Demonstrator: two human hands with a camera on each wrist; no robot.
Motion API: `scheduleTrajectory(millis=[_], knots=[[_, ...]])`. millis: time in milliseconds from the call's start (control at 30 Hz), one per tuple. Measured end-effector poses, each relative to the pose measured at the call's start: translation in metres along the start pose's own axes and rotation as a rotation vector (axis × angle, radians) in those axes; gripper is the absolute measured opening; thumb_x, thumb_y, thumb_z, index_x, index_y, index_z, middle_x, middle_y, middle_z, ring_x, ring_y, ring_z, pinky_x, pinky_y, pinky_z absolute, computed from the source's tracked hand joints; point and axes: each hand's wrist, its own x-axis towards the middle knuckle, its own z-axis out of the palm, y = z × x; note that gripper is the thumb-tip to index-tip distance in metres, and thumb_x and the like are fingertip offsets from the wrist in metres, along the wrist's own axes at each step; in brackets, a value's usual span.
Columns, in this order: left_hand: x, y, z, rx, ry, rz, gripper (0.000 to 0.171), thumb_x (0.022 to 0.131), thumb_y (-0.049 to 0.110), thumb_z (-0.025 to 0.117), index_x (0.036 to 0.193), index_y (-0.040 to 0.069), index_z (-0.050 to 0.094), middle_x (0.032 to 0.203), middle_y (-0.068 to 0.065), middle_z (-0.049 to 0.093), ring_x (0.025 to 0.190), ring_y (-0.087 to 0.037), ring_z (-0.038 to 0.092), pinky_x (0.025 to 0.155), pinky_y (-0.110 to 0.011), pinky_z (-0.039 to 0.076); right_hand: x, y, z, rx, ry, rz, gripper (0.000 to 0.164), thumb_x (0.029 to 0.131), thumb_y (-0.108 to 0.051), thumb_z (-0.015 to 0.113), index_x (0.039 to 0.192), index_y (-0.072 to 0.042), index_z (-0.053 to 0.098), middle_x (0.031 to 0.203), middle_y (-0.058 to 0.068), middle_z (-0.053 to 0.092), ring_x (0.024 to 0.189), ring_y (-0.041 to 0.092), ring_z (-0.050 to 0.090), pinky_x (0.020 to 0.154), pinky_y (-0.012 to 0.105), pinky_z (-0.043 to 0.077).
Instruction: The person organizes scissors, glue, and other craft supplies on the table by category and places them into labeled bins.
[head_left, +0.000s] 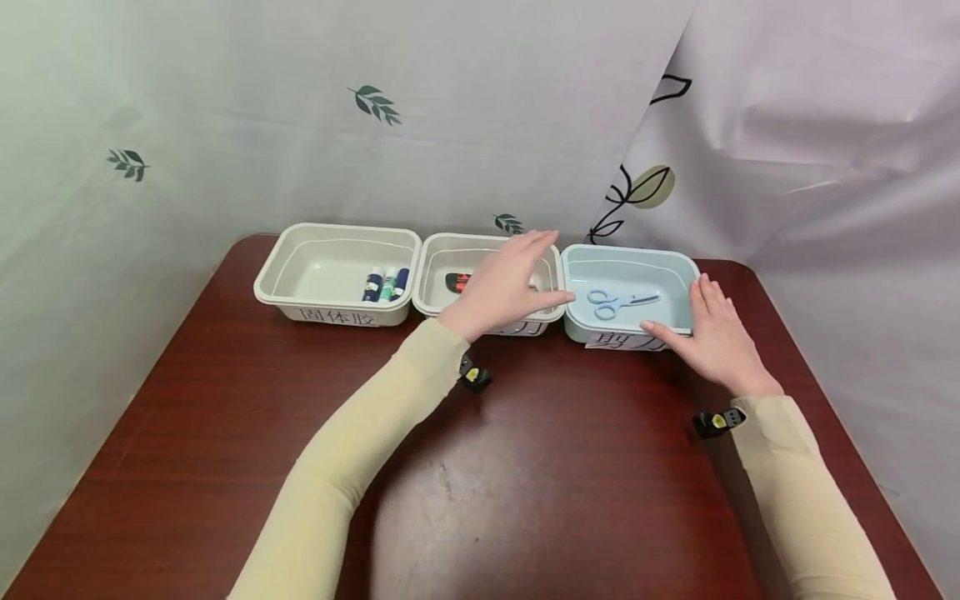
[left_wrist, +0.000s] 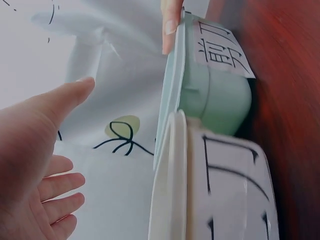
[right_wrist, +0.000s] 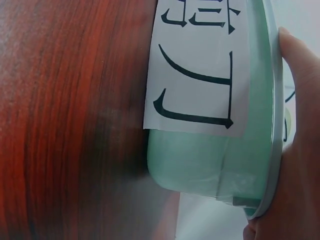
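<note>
My left hand (head_left: 506, 283) hovers above the off-white middle bin (head_left: 427, 304), fingers straight and thumb spread apart. In the left wrist view nothing lies in its grasp. My right hand (head_left: 716, 337) rests against the right end of the light-blue bin (head_left: 630, 258). Its thumb touches the front rim and its straight fingers lie along the right side. Blue-handled scissors (head_left: 609, 308) lie inside that bin. A red and black object (head_left: 456, 282) shows in the middle bin, partly covered by my left hand.
A left off-white bin (head_left: 315, 237) holds several glue sticks (head_left: 387, 286). All three bins stand in a row at the back of the dark red table (head_left: 525, 467), with labels on their fronts. A patterned curtain (head_left: 480, 125) hangs right behind them.
</note>
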Motion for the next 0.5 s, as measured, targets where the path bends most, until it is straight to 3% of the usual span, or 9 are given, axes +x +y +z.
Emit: scheduleTrajectory(millis=[267, 500], knots=[[-0.023, -0.018, -0.005, 0.009, 0.003, -0.026, 0.099, 0.086, 0.064, 0.071, 0.157, 0.004, 0.037, 0.16, -0.008, 0.038, 0.149, -0.023, 0.029, 0.12, -0.031, 0.019, 0.002, 0.003, -0.007, -0.016, -0.031, 0.007, 0.111, 0.094, -0.064, 0.059, 0.154, 0.016, 0.011, 0.162, 0.036, 0.003, 0.15, 0.047, 0.0, 0.12, 0.055, 0.0], [-0.037, -0.03, -0.021, 0.029, 0.022, -0.027, 0.101, 0.084, 0.064, 0.073, 0.157, 0.003, 0.037, 0.16, -0.011, 0.037, 0.148, -0.027, 0.03, 0.12, -0.037, 0.021, 0.01, 0.006, -0.015, -0.032, -0.057, 0.02, 0.113, 0.093, -0.066, 0.059, 0.155, 0.015, 0.011, 0.16, 0.038, 0.006, 0.15, 0.049, 0.003, 0.12, 0.057, 0.001]])
